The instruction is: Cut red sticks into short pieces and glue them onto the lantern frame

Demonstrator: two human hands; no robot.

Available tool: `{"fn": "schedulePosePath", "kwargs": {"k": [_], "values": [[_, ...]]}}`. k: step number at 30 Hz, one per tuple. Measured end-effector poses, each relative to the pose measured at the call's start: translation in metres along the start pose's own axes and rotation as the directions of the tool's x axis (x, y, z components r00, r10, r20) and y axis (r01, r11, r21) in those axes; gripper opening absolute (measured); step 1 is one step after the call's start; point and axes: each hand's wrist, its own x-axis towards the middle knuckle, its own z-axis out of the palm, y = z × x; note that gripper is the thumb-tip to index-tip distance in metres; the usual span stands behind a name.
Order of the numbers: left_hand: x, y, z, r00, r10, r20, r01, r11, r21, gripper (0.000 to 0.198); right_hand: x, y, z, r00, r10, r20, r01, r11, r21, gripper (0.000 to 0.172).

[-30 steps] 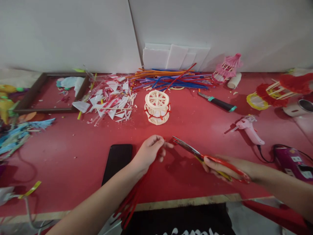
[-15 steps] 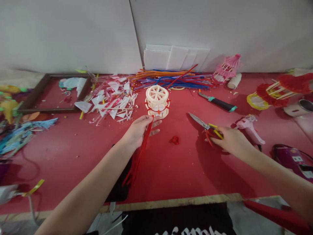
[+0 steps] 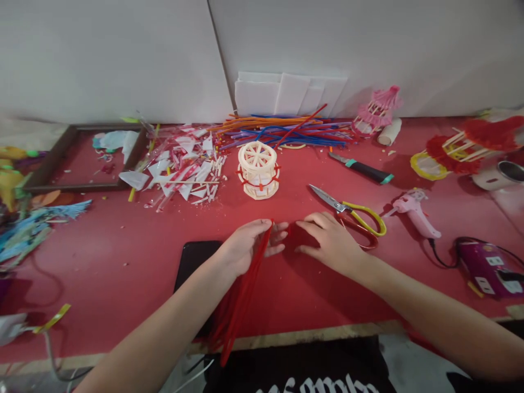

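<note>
My left hand [image 3: 245, 245] pinches a bundle of thin red strips [image 3: 249, 289] at its top end; the strips hang down past the table's front edge. Close by on its right is my right hand [image 3: 327, 240], fingers apart and holding nothing visible; a small red scrap [image 3: 291, 228] lies near its fingertips, partly hidden. Yellow-and-red-handled scissors [image 3: 341, 207] rest on the table just beyond the right hand. Behind both hands stands a small cream round frame [image 3: 257, 169] with a spoked top and a red band with short stubs around its middle.
Coloured stems [image 3: 286, 131] lie along the wall, left of a utility knife [image 3: 362, 168]. Paper and stick scraps [image 3: 188, 164] sit at left. A black phone [image 3: 194, 262] is partly under my left forearm. A pink glue gun [image 3: 415, 213] and red-yellow model [image 3: 462, 147] are at right.
My right hand has let go of the scissors, leaving them on the table, and moved left to the red scrap. My left hand has come nearer to me and slightly right with the red strips.
</note>
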Motion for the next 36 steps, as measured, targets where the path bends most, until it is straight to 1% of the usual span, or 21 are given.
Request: {"fn": "schedulePosePath", "kwargs": {"k": [3, 7, 11, 14, 16, 18, 21, 24, 27, 32, 36], "values": [[-0.003, -0.003, 0.000, 1.000, 0.001, 0.012, -0.001, 1.000, 0.010, 0.018, 0.006, 0.005, 0.007, 0.999, -0.034, -0.024, 0.035, 0.998, 0.051, 0.037], [-0.003, -0.006, 0.001, 1.000, 0.000, 0.018, 0.000, 1.000, 0.020, 0.016, 0.007, 0.009, 0.008, 0.995, -0.080, -0.059, 0.086, 0.991, 0.102, 0.028], [0.001, -0.009, 0.001, 1.000, -0.002, 0.027, 0.001, 1.000, 0.013, 0.016, 0.004, 0.011, 0.009, 0.993, -0.072, -0.089, 0.084, 0.988, 0.132, 0.024], [0.002, -0.010, 0.002, 0.999, -0.005, 0.036, 0.004, 1.000, 0.006, 0.016, 0.002, 0.011, 0.006, 0.993, -0.027, -0.115, 0.048, 0.981, 0.187, 0.025], [0.000, -0.011, 0.004, 0.999, -0.008, 0.047, 0.007, 1.000, 0.005, 0.016, 0.002, 0.008, 0.002, 0.987, 0.026, -0.160, 0.019, 0.961, 0.275, 0.026], [-0.002, -0.012, 0.007, 0.998, -0.002, 0.056, 0.002, 1.000, 0.005, 0.018, 0.002, 0.000, -0.003, 0.975, 0.076, -0.208, 0.008, 0.927, 0.376, 0.028], [-0.006, -0.015, 0.013, 0.998, 0.022, 0.061, -0.023, 1.000, 0.005, 0.021, 0.004, -0.015, -0.008, 0.959, 0.116, -0.259, 0.017, 0.887, 0.462, 0.027], [-0.012, -0.017, 0.019, 0.997, 0.044, 0.070, -0.044, 0.999, 0.003, 0.022, 0.006, -0.026, -0.008, 0.938, 0.139, -0.317, 0.034, 0.874, 0.485, 0.023], [-0.017, -0.017, 0.021, 0.994, 0.058, 0.091, -0.056, 0.998, -0.022, 0.023, 0.006, -0.032, -0.007, 0.921, 0.149, -0.360, 0.048, 0.874, 0.483, 0.021], [-0.021, -0.018, 0.020, 0.983, 0.094, 0.156, -0.089, 0.995, -0.042, 0.019, 0.005, -0.035, -0.007, 0.919, 0.146, -0.365, 0.050, 0.877, 0.479, 0.023], [-0.020, -0.020, 0.019, 0.981, 0.118, 0.157, -0.113, 0.993, -0.044, 0.016, 0.005, -0.037, -0.006, 0.915, 0.146, -0.376, 0.052, 0.881, 0.470, 0.022]]}}
